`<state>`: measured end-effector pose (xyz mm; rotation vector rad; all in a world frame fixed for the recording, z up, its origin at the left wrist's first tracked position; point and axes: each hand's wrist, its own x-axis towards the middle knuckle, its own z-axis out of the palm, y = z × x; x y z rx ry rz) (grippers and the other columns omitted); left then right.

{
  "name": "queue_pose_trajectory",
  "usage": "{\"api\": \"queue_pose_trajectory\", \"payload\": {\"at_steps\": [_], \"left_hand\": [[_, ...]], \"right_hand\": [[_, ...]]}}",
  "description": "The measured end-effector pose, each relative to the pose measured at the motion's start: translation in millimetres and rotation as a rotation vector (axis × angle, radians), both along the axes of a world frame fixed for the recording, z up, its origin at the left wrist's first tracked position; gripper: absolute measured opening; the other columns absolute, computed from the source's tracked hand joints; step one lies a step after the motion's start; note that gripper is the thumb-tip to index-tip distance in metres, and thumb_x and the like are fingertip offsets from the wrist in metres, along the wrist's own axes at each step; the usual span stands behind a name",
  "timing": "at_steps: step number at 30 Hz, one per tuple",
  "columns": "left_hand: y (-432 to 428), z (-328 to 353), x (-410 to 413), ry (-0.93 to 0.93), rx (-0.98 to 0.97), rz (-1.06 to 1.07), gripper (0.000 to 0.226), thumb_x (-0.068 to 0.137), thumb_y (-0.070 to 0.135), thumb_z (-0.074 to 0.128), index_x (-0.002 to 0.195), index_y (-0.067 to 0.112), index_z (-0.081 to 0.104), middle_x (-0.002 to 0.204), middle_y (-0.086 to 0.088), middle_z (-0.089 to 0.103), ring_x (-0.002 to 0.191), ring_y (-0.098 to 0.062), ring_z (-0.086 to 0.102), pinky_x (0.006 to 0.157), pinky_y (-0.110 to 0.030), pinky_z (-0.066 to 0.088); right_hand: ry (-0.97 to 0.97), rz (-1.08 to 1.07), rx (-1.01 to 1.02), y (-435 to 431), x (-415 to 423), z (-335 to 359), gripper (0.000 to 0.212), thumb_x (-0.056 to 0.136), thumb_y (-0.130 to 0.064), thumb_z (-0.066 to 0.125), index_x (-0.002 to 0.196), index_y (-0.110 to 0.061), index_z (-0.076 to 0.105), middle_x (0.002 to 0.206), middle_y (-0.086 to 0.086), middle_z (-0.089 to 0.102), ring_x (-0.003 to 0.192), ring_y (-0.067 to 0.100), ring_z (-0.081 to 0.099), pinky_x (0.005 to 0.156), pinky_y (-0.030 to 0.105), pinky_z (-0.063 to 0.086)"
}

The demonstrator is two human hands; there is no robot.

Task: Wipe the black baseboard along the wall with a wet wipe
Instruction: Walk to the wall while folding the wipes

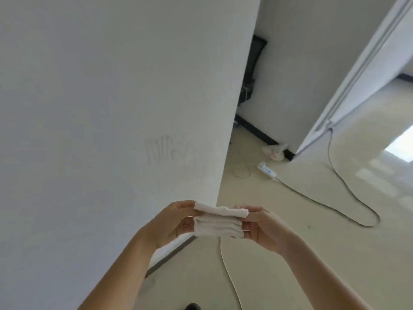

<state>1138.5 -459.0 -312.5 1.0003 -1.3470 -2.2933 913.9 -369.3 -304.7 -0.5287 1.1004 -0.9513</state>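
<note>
A folded white wet wipe (pixel 218 221) is stretched between both hands in front of a white wall corner. My left hand (pixel 172 222) pinches its left edge and my right hand (pixel 262 229) pinches its right edge. Below the hands, a strip of black baseboard (pixel 172 253) runs along the foot of the near wall, partly hidden by my left arm. Another stretch of black baseboard (pixel 257 130) lines the far wall beyond the corner.
A white power strip (pixel 267 168) lies on the beige floor with a dark cable (pixel 348 191) looping to the right. A thin white cord (pixel 228 271) runs down the floor. A crumpled white item (pixel 274 151) sits by the far baseboard. A black chair (pixel 252 63) stands behind the corner.
</note>
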Motion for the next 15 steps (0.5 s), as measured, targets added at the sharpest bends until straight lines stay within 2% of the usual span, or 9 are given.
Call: {"api": "queue_pose_trajectory", "payload": {"at_steps": [2, 4, 6, 8, 11, 13, 15], "left_hand": [[-17.1, 6.0, -38.2, -0.036, -0.032, -0.11, 0.029, 0.092, 0.009, 0.041, 0.098, -0.004, 0.066, 0.097, -0.017, 0.066, 0.087, -0.024, 0.063, 0.078, -0.032, 0.053], [-28.4, 8.1, -76.1, -0.071, -0.032, -0.211, 0.035, 0.078, 0.022, 0.043, 0.083, -0.001, 0.068, 0.088, -0.016, 0.065, 0.082, -0.027, 0.062, 0.079, -0.037, 0.051], [-32.7, 10.4, -117.8, -0.123, -0.113, -0.339, 0.034, 0.074, 0.034, 0.051, 0.073, 0.004, 0.067, 0.082, -0.011, 0.064, 0.082, -0.028, 0.063, 0.081, -0.04, 0.051], [-30.9, 7.3, -163.5, -0.196, -0.285, -0.489, 0.029, 0.076, 0.037, 0.066, 0.069, 0.009, 0.062, 0.074, -0.005, 0.06, 0.073, -0.018, 0.064, 0.073, -0.032, 0.054], [-17.3, -1.0, -237.1, -0.257, -0.465, -0.635, 0.02, 0.08, 0.018, 0.073, 0.084, 0.011, 0.055, 0.077, -0.008, 0.059, 0.068, -0.013, 0.061, 0.063, -0.026, 0.054], [-6.3, -6.8, -286.0, -0.253, -0.486, -0.712, 0.03, 0.08, 0.016, 0.073, 0.103, 0.014, 0.054, 0.079, -0.009, 0.057, 0.068, -0.013, 0.061, 0.056, -0.021, 0.051], [4.5, -11.8, -333.0, -0.235, -0.492, -0.781, 0.03, 0.083, 0.019, 0.07, 0.11, 0.016, 0.059, 0.08, -0.009, 0.06, 0.069, -0.012, 0.062, 0.056, -0.021, 0.052]], "right_hand": [[-0.017, -0.131, 0.016, 8.8, -25.0, 2.2, 0.014, 0.08, -0.005, 0.05, 0.076, -0.007, 0.064, 0.078, 0.01, 0.059, 0.069, 0.025, 0.058, 0.076, 0.04, 0.05], [0.002, -0.267, 0.065, 19.6, -47.1, 1.5, 0.019, 0.078, -0.017, 0.043, 0.073, -0.007, 0.059, 0.073, 0.01, 0.056, 0.066, 0.025, 0.053, 0.068, 0.036, 0.049], [0.095, -0.357, 0.093, 33.5, -67.8, 0.3, 0.016, 0.074, -0.024, 0.051, 0.07, -0.01, 0.058, 0.072, 0.007, 0.055, 0.065, 0.022, 0.052, 0.062, 0.03, 0.046], [0.249, -0.417, 0.093, 48.6, -88.2, -3.3, 0.008, 0.066, -0.016, 0.063, 0.07, -0.016, 0.057, 0.074, 0.004, 0.052, 0.064, 0.017, 0.052, 0.059, 0.026, 0.046], [0.428, -0.56, 0.125, 71.8, -124.4, -8.9, 0.034, 0.054, -0.004, 0.07, 0.084, -0.017, 0.059, 0.081, 0.005, 0.059, 0.069, 0.017, 0.054, 0.056, 0.024, 0.048], [0.491, -0.673, 0.142, 86.0, -153.4, -13.4, 0.054, 0.05, -0.003, 0.072, 0.101, -0.015, 0.059, 0.09, 0.009, 0.066, 0.073, 0.018, 0.059, 0.056, 0.023, 0.05], [0.525, -0.792, 0.16, 97.0, -185.7, -19.8, 0.06, 0.049, -0.003, 0.074, 0.106, -0.013, 0.059, 0.096, 0.012, 0.071, 0.076, 0.019, 0.063, 0.06, 0.025, 0.052]]}}
